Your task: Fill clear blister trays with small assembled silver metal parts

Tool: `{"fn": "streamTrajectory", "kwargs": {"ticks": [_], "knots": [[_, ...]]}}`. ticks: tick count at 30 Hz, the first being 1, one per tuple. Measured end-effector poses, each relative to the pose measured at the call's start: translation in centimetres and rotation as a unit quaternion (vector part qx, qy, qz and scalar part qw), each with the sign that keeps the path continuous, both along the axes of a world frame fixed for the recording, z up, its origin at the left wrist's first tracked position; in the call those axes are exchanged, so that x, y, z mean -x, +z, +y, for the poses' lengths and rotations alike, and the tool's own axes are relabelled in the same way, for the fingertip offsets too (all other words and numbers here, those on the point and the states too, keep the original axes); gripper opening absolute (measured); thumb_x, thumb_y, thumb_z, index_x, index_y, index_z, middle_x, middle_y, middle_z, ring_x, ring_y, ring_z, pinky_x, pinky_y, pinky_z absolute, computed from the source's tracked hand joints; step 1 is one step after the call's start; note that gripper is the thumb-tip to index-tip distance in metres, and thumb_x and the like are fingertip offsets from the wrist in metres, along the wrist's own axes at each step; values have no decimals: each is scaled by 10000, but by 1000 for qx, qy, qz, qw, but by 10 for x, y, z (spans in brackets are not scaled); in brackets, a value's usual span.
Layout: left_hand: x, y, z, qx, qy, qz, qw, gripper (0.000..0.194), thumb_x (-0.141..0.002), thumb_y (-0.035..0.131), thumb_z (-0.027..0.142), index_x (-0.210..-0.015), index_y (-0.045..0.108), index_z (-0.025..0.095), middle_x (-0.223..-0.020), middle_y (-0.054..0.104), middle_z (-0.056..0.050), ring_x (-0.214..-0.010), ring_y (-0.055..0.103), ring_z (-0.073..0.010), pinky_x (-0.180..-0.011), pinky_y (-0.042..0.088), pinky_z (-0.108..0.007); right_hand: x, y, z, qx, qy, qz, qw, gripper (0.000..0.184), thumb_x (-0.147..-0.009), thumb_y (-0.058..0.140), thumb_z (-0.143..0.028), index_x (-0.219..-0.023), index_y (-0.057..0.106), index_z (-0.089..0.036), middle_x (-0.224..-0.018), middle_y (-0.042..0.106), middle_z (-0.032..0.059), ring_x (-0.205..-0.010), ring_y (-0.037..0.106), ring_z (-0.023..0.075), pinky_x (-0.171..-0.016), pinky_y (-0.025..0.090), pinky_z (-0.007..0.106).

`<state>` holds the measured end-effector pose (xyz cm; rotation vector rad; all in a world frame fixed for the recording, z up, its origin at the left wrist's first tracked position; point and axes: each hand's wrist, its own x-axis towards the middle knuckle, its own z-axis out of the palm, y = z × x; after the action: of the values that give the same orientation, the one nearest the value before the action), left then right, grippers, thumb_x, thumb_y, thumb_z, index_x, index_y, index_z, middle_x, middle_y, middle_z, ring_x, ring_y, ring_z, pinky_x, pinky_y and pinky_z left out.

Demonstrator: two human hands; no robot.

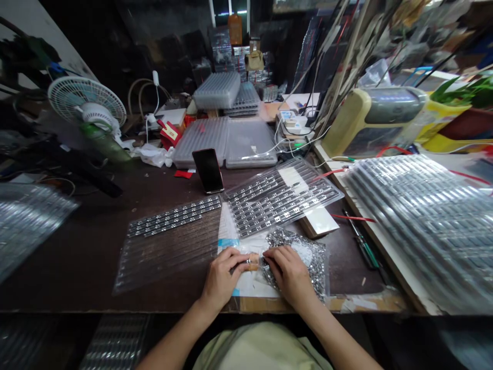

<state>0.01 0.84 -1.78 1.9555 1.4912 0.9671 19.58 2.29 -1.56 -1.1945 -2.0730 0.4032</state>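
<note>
My left hand (221, 275) pinches a small shiny metal part (248, 261) between thumb and forefinger, over white paper (250, 285) at the table's front. Facing it, my right hand (290, 272) has thumb and forefinger drawn together by the edge of a clear bag (318, 264) full of small metal pieces; what those fingertips hold is too small to make out. Behind the hands lies a clear ribbed tray (283, 198) with rows of dark and silver metal parts. Another clear tray (169, 252), to the left, has such parts only in its far rows.
A phone (208, 170) stands upright behind the trays. Stacked clear trays (427, 226) fill the right side, with a green-handled tool (367, 252) beside them. More trays (202, 136) and a fan (88, 103) are at the back. A small box (318, 222) lies under the filled tray's corner.
</note>
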Motion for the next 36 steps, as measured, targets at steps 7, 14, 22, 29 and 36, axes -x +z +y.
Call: {"fn": "streamTrajectory", "kwargs": {"ticks": [7, 14, 22, 29, 36], "knots": [[-5, 2, -2, -13, 6, 44, 999, 152, -834, 612, 198, -940, 713, 240, -831, 642, -31, -786, 612, -159, -739, 492, -266, -1, 1, -1, -6, -7, 2, 1000, 152, -911, 468, -188, -931, 618, -200, -843, 658, 42, -797, 565, 171, -728, 442, 304], [-2, 1, 0, 8, 32, -37, 999, 136, -847, 570, 181, -892, 696, 209, -851, 648, -40, -821, 616, -164, -753, 492, -264, 13, 8, -2, 34, -56, -26, 997, 178, -875, 563, -341, -782, 663, -226, -766, 675, 23, -744, 578, 164, -697, 372, 298], [6, -2, 6, 36, 92, -172, 980, 151, -856, 553, 267, -877, 664, 166, -899, 627, -65, -835, 618, -160, -649, 504, -215, 36, 3, -2, 36, -35, -65, 997, 113, -854, 606, -275, -873, 710, -315, -900, 677, -8, -831, 524, 165, -746, 311, 327], [4, 0, 5, 48, 81, -169, 981, 167, -854, 543, 261, -881, 678, 167, -907, 630, -72, -852, 620, -169, -654, 512, -227, 34, 4, -2, 19, -29, -106, 994, 166, -866, 587, -281, -976, 696, -339, -916, 660, 12, -826, 526, 170, -726, 332, 327], [2, 4, 10, 66, 77, -160, 982, 170, -849, 544, 257, -873, 685, 165, -908, 640, -74, -811, 627, -165, -604, 510, -221, -10, 5, 0, -79, 59, -223, 970, 349, -868, 514, -123, -1175, 586, -274, -1185, 619, 21, -1110, 488, 222, -874, 357, 370]]}}
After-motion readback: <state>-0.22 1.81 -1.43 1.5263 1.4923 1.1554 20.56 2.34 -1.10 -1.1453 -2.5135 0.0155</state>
